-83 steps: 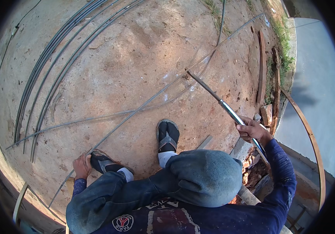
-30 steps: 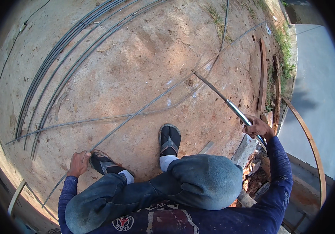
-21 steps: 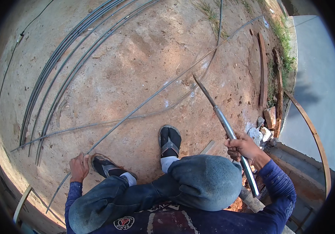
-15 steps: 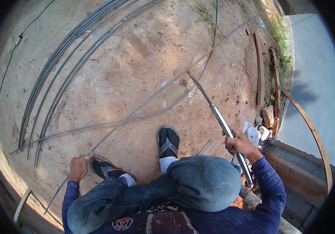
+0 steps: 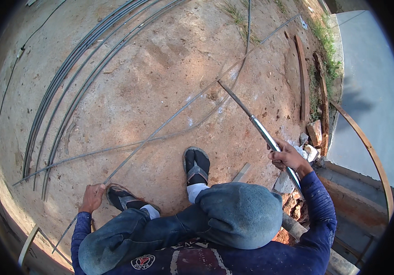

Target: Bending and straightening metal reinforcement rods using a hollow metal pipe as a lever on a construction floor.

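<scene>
My left hand (image 5: 92, 197) is closed round a long ribbed steel rod (image 5: 133, 154) lying diagonally across the dirty concrete beside my left foot. In my right hand (image 5: 288, 158) is a long metal tool (image 5: 262, 129), with a shiny tubular handle and a darker, thinner shaft. The far end of that shaft meets the rod near the picture's centre; whether it bears on it is too small to tell. A second rod (image 5: 97, 153) crosses the held one. Both my sandalled feet (image 5: 196, 167) stand just below the crossing.
Several curved steel rods (image 5: 62, 78) and a cable (image 5: 9, 80) lie at left. At right are weathered boards (image 5: 303, 78), broken blocks (image 5: 314, 133), grass (image 5: 325, 50), a concrete edge above a trench (image 5: 352, 185), and a thin curved strip (image 5: 371, 151) jutting over pale paving.
The tool's tip dropped away from the rod at 0.7 seconds ago and is now back at it, with my right hand a little farther forward. My left hand stays on the rod.
</scene>
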A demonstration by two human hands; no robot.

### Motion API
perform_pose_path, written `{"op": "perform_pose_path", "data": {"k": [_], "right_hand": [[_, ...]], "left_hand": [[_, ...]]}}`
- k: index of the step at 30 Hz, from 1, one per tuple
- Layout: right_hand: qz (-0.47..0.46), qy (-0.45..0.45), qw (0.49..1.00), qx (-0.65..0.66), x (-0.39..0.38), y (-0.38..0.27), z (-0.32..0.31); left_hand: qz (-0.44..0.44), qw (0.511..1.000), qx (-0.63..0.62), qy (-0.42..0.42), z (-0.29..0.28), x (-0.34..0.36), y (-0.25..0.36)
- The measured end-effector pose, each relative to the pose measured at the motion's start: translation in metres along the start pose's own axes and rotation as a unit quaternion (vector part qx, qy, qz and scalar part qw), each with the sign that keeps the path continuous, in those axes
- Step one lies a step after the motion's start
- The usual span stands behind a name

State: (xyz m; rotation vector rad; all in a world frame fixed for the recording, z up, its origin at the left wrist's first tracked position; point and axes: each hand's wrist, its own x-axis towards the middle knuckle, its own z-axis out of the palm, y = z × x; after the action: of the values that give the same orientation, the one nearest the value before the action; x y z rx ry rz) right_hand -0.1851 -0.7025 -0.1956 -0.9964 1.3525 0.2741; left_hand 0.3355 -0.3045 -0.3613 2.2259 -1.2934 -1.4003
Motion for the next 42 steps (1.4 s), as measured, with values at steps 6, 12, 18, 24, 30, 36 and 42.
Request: {"op": "perform_pose_path", "data": {"k": [6, 12, 18, 24, 30, 36, 42], "right_hand": [[-0.007, -0.022, 0.999, 0.047, 0.000, -0.001, -0.008], [-0.028, -0.016, 0.999, 0.007, 0.013, 0.013, -0.012], [-0.011, -0.039, 0.998, 0.057, 0.022, 0.028, -0.020], [0.017, -0.068, 0.993, 0.096, 0.017, 0.009, -0.016], [-0.021, -0.034, 0.999, 0.031, 0.027, 0.030, -0.009], [-0.030, 0.002, 0.999, 0.014, 0.036, 0.040, 0.000], [-0.033, -0.023, 0.999, 0.026, 0.029, 0.029, 0.010]], "left_hand": [[-0.007, 0.999, 0.033, -0.004, 0.009, 0.000, -0.005], [0.017, 0.996, 0.083, 0.023, 0.011, 0.003, -0.003], [0.020, 0.989, 0.129, 0.062, 0.019, 0.001, -0.003], [0.023, 0.981, 0.161, 0.110, 0.030, 0.001, -0.020], [0.010, 0.993, 0.105, 0.050, 0.026, 0.006, -0.021], [-0.005, 0.995, 0.098, 0.020, 0.027, 0.005, -0.022], [0.026, 0.979, 0.160, 0.124, 0.034, 0.001, -0.021]]}}
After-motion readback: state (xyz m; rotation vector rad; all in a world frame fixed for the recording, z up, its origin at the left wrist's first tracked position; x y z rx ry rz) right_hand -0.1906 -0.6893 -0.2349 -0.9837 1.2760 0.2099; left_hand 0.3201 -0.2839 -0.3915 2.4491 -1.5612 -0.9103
